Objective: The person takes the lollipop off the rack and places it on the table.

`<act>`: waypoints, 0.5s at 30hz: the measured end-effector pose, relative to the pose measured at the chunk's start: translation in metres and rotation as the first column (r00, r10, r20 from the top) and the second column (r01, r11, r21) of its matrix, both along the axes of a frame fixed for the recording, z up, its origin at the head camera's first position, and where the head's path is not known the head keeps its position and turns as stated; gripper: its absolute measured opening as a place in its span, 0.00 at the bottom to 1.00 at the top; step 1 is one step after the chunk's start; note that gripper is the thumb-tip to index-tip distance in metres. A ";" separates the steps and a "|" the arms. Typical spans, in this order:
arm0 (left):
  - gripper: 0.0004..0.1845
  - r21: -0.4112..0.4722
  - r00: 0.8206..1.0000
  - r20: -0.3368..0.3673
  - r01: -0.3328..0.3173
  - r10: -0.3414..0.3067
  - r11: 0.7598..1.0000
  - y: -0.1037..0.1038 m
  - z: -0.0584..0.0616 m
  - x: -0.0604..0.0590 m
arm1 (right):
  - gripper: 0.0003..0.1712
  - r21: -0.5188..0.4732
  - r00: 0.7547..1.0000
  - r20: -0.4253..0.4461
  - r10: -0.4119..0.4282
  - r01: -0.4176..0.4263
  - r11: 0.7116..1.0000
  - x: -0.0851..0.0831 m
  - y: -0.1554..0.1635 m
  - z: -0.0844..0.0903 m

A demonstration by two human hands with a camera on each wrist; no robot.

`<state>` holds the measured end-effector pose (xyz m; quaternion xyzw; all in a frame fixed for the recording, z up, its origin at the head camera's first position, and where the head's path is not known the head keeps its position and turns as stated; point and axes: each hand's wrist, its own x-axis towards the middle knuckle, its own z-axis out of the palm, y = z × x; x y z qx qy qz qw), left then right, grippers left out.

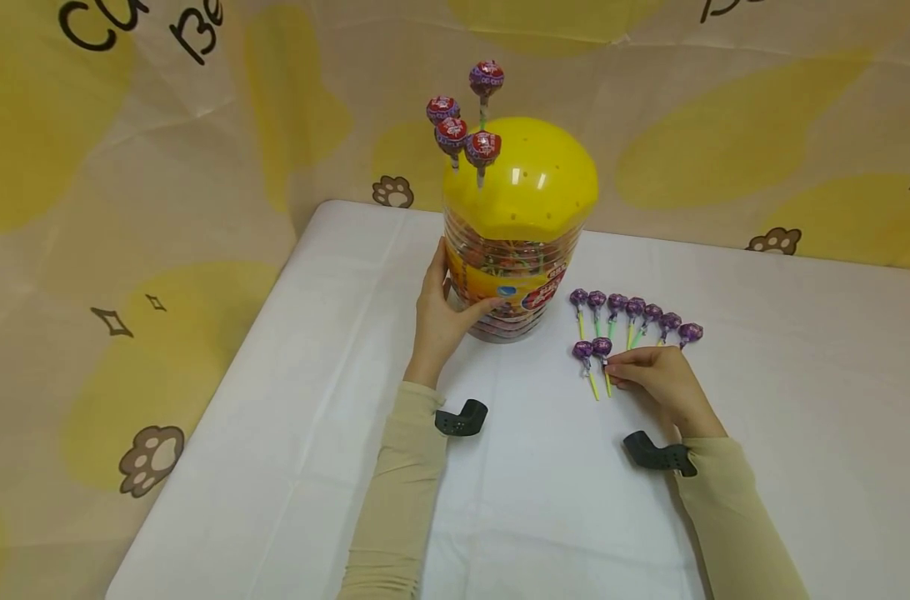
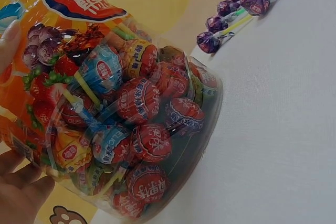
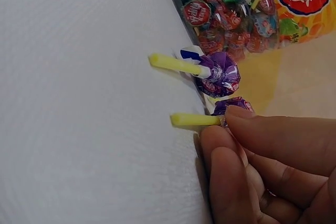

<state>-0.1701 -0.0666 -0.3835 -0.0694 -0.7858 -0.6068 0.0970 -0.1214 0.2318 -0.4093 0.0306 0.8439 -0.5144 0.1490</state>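
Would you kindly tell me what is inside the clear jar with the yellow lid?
Wrapped lollipops show through the clear jar, many red, some blue. Anything deeper, behind its printed label or within the yellow lid, is hidden.

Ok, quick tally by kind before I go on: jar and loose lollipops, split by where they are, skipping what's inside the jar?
Jar: 1
Lollipops standing in the yellow lid: 4
Back-row lollipops: 7
Front-row lollipops, one pinched by the right hand: 2
Total: 14

The left hand (image 2: 23,195) is gripping a clear jar (image 2: 191,142) of wrapped candies (image 2: 137,99) while purple lollipops (image 2: 215,23) are lying beyond it.
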 end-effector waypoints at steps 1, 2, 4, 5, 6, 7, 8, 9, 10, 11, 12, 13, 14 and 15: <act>0.54 -0.001 1.000 0.000 0.000 0.000 1.000 0.000 0.000 0.000 | 0.20 -0.004 1.000 0.002 -0.003 0.003 1.000 0.000 0.000 0.000; 0.54 -0.002 1.000 0.000 0.000 0.000 1.000 0.000 0.000 0.000 | 0.20 -0.009 1.000 0.004 -0.004 0.004 1.000 0.000 0.000 0.000; 0.54 -0.004 1.000 -0.001 0.000 0.000 1.000 0.000 0.000 0.000 | 0.20 -0.028 1.000 0.005 -0.009 0.009 1.000 0.000 0.000 -0.001; 0.54 -0.006 1.000 -0.003 0.000 0.000 1.000 0.000 0.000 0.000 | 0.20 -0.038 1.000 0.005 -0.013 0.013 0.999 0.000 0.001 -0.001; 0.54 -0.006 1.000 -0.005 0.000 0.000 1.000 0.000 0.000 0.000 | 0.20 -0.059 1.000 0.006 -0.017 0.017 0.998 0.000 0.001 -0.002; 0.54 -0.007 1.000 -0.006 -0.001 0.001 1.000 0.000 -0.001 0.000 | 0.20 -0.087 1.000 0.008 -0.022 0.023 0.996 0.000 0.001 -0.002; 0.54 -0.007 1.000 -0.008 -0.001 0.001 1.000 0.000 -0.001 0.000 | 0.20 -0.121 1.000 0.009 -0.027 0.028 0.992 0.000 0.002 -0.003; 0.54 -0.007 1.000 -0.009 -0.001 0.001 1.000 0.000 -0.001 0.000 | 0.20 -0.157 0.999 0.010 -0.032 0.033 0.987 0.000 0.002 -0.003; 0.54 -0.007 1.000 -0.010 -0.001 0.000 1.000 -0.001 -0.001 0.000 | 0.20 -0.191 0.999 0.011 -0.033 0.035 0.981 0.000 0.003 -0.004; 0.54 -0.008 1.000 -0.011 0.000 0.000 1.000 -0.001 -0.001 0.000 | 0.20 -0.220 0.999 0.012 -0.037 0.039 0.975 0.001 0.004 -0.004; 0.54 -0.008 1.000 -0.011 0.000 -0.001 1.000 -0.001 -0.001 0.000 | 0.20 -0.251 0.999 0.011 -0.037 0.038 0.967 0.001 0.004 -0.005; 0.54 -0.009 1.000 -0.012 0.001 -0.001 1.000 -0.001 -0.001 0.000 | 0.20 -0.270 0.999 0.012 -0.039 0.040 0.962 0.001 0.005 -0.005; 0.54 -0.008 1.000 -0.013 0.002 -0.002 1.000 -0.001 -0.001 0.000 | 0.20 -0.281 0.999 0.010 -0.036 0.038 0.959 0.001 0.005 -0.005; 0.54 -0.009 1.000 -0.015 0.002 -0.003 1.000 0.000 -0.001 0.000 | 0.20 -0.283 0.999 0.007 -0.037 0.038 0.958 0.001 0.005 -0.005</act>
